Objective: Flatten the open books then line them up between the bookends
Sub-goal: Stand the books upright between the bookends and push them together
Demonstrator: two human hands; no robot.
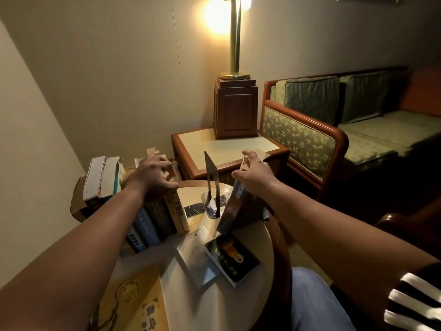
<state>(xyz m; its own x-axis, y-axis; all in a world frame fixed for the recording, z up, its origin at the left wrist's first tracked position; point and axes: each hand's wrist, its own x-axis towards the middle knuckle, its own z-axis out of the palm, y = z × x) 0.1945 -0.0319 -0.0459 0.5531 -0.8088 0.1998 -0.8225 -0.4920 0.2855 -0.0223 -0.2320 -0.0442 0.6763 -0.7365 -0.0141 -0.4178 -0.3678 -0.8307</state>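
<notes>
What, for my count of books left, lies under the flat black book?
The black book rests on a pale printed sheet or open book that juts out to its left. How far that runs beneath is covered.

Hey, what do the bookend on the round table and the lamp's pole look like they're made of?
The bookend looks like thin sheet metal, painted matte black: a flat, very thin upright plate. The lamp pole looks like polished brass or brass-plated metal: a golden tube with bright reflections.
</notes>
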